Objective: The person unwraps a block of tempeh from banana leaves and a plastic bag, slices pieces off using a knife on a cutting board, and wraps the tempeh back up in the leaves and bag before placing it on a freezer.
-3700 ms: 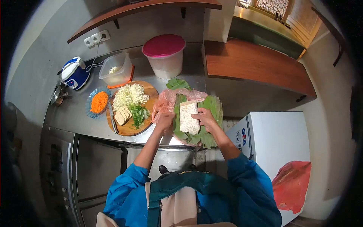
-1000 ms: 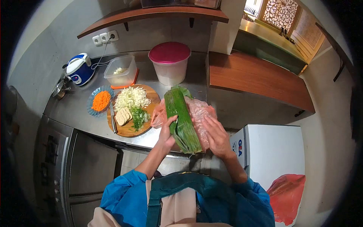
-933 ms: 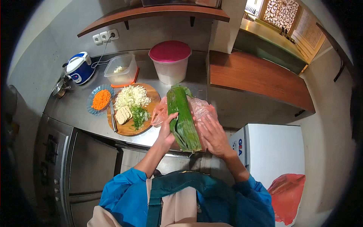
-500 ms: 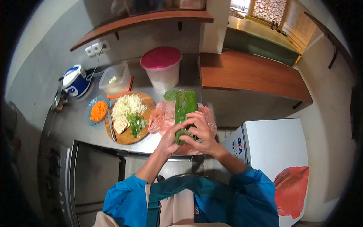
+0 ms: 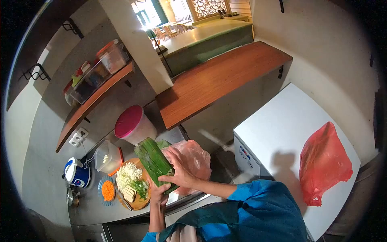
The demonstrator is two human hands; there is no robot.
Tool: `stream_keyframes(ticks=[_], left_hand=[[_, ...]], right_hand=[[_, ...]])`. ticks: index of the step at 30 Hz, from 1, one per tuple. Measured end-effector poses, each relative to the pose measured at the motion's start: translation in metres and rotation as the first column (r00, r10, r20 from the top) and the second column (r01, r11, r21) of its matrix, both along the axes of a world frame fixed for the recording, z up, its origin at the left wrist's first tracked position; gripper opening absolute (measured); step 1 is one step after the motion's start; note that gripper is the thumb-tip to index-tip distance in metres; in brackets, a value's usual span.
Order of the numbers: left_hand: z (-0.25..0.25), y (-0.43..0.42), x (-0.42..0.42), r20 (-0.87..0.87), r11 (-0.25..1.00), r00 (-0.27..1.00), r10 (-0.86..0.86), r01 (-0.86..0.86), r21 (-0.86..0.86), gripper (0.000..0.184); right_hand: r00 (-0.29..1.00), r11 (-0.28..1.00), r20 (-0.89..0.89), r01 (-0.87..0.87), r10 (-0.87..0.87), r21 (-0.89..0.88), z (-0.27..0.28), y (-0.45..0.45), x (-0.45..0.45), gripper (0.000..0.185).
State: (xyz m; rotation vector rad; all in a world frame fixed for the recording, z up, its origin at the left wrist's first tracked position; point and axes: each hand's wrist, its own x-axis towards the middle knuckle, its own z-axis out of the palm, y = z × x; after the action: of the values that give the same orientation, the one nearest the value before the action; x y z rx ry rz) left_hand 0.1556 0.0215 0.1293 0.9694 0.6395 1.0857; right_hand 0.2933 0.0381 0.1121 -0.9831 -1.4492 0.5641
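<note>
A long green bundle of rolled banana leaf (image 5: 153, 159) is held between my two hands over the counter. My left hand (image 5: 160, 192) grips its lower end from beneath, thumb showing on the near side. My right hand (image 5: 179, 171) is wrapped over its right side, near the lower end. Under and behind the bundle lies a pink plastic bag (image 5: 195, 159). Just left stands a round wooden board (image 5: 141, 201) with chopped white cabbage (image 5: 130, 176), sliced green onion (image 5: 140, 188) and pale slices (image 5: 129, 194), apparently tempeh. A knife (image 5: 124, 200) rests on the board's left edge.
Grated carrot (image 5: 107, 190) sits on a glass plate (image 5: 100, 197). Behind are a clear container (image 5: 105, 155), a blue-white rice cooker (image 5: 77, 173) and a bucket with a pink lid (image 5: 129, 121). A white chest freezer (image 5: 274, 121) carrying a red plastic bag (image 5: 322, 165) stands right.
My view has swung to the right, bringing more of the freezer into sight. The banana leaf bundle has tilted, its far end now leaning left, and both hands still hold it.
</note>
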Motion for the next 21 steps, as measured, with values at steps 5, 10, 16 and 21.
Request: stream_keyframes(ticks=[5,10,16,21], left_hand=[[0.008,0.002,0.005,-0.171,0.999,0.985,-0.028,0.023,-0.030,0.074],[-0.008,-0.002,-0.003,-0.172,0.993,0.980,-0.102,0.090,-0.076,0.067],[-0.006,-0.005,-0.003,-0.268,0.928,0.889,-0.371,0.362,-0.087,0.077],[-0.021,-0.013,0.005,-0.196,0.898,0.877,-0.440,0.431,-0.088,0.081]], right_hand=[[0.998,0.995,0.052,0.042,-0.047,0.091,0.010,-0.023,0.015,0.088],[0.664,0.919,0.740,-0.218,-0.106,0.327,0.038,-0.024,0.046,0.077],[0.733,0.951,0.658,-0.299,0.172,0.083,0.050,-0.003,0.071,0.100],[0.874,0.824,-0.054,-0.474,0.483,-0.311,0.020,-0.008,0.076,0.062]])
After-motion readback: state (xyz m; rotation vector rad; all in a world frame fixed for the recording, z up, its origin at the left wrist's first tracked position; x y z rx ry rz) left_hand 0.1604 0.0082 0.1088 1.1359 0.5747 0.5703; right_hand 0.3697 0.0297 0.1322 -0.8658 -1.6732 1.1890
